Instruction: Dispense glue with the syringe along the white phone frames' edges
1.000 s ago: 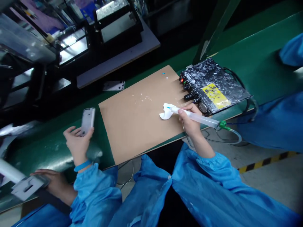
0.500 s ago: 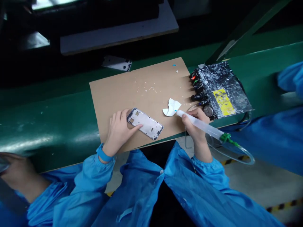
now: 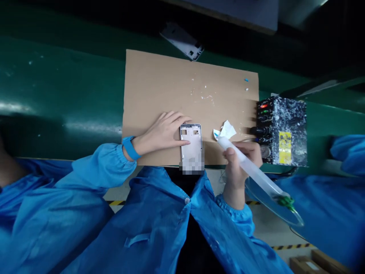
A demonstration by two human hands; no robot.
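Note:
My left hand [image 3: 167, 131] grips a silvery phone frame [image 3: 190, 142] at its upper left, with the thumb across its face and the fingers behind its far end. The frame points lengthwise toward my body; its near end reaches the board's front edge and is blurred out. In my right hand [image 3: 242, 161] is a translucent dispensing syringe [image 3: 258, 173] with a green cap and a clear hose at its back end. Its blue tip is at a crumpled white paper scrap [image 3: 228, 130]; whether they touch I cannot tell.
Under the work lies a brown cardboard sheet [image 3: 154, 87] with white crumbs on it. To the right stands a paint-spotted black control box [image 3: 291, 121] with knobs. A second phone frame [image 3: 182, 40] lies beyond the board. People in blue sleeves are on both sides.
The view has swung round. My left hand has turned the phone frame from slanted to lengthwise, nearer my body. The syringe tip has shifted to the paper scrap's left side.

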